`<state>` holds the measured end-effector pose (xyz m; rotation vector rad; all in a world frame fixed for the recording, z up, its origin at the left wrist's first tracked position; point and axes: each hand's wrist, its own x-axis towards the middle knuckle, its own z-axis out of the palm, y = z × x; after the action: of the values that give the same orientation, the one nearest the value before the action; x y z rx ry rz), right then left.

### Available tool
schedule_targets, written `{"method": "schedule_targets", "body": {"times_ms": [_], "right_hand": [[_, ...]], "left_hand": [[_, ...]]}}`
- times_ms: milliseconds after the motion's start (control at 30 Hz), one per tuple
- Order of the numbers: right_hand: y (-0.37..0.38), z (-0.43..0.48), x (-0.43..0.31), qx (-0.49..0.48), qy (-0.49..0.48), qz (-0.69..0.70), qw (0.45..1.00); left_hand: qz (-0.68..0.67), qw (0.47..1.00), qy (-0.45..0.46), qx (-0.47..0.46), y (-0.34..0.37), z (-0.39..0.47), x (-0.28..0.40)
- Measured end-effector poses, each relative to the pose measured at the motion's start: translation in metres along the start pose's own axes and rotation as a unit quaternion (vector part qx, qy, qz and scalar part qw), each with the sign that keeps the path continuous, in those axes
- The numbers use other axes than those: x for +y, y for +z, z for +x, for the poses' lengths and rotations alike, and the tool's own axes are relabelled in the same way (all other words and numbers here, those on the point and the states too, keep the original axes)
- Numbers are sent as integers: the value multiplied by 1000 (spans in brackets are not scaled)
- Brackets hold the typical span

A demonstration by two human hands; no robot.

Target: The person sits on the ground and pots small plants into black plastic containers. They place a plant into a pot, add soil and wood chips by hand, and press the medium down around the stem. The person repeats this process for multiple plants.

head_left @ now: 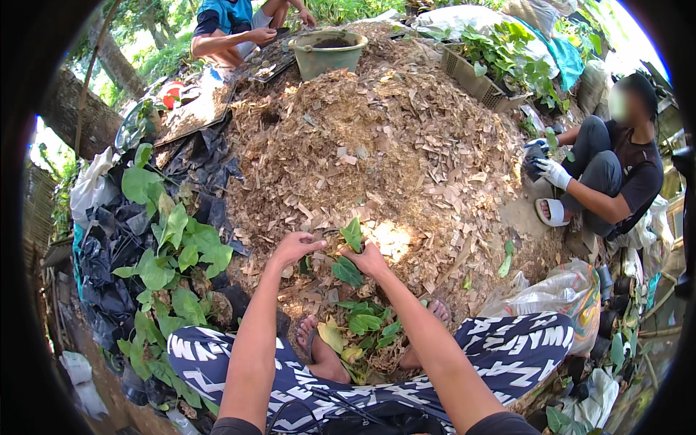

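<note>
My right hand (368, 260) grips a leafy green cutting, with one leaf (352, 234) standing above the fingers and a darker leaf (347, 272) hanging below. To its left, my left hand (295, 248) reaches toward the cutting with thumb and forefinger forward. Whether those fingertips pinch the stem is too small to tell. Both hands are over a broad mound of wood shavings and chips (380, 147). Between my sandalled feet lies a loose pile of green cuttings (365, 321), with a yellowed leaf (330, 334) beside it.
Potted leafy plants (163, 261) and black plastic bags (117, 272) line the left. A green tub (329, 54) and a plastic crate of plants (478, 81) stand beyond the mound. One gloved person (614, 163) squats at right; another person (234, 32) sits at back. A woven sack (565, 299) lies near my knee.
</note>
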<state>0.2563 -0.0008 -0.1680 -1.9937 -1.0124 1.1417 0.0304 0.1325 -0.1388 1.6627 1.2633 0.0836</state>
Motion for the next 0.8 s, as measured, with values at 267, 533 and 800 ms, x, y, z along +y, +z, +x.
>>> {"method": "schedule_targets", "body": {"times_ms": [267,533,800], "right_hand": [[3,4,5,3,-30,4,1000],[0,11,-7,-29,16,-68,997],[-31,-19,-18,-101,6,39,994]], "left_hand": [[49,996,36,-59,11,29,-2],[156,987,33,-21,13,22,13],[85,994,31,-53,2,16,11]]}}
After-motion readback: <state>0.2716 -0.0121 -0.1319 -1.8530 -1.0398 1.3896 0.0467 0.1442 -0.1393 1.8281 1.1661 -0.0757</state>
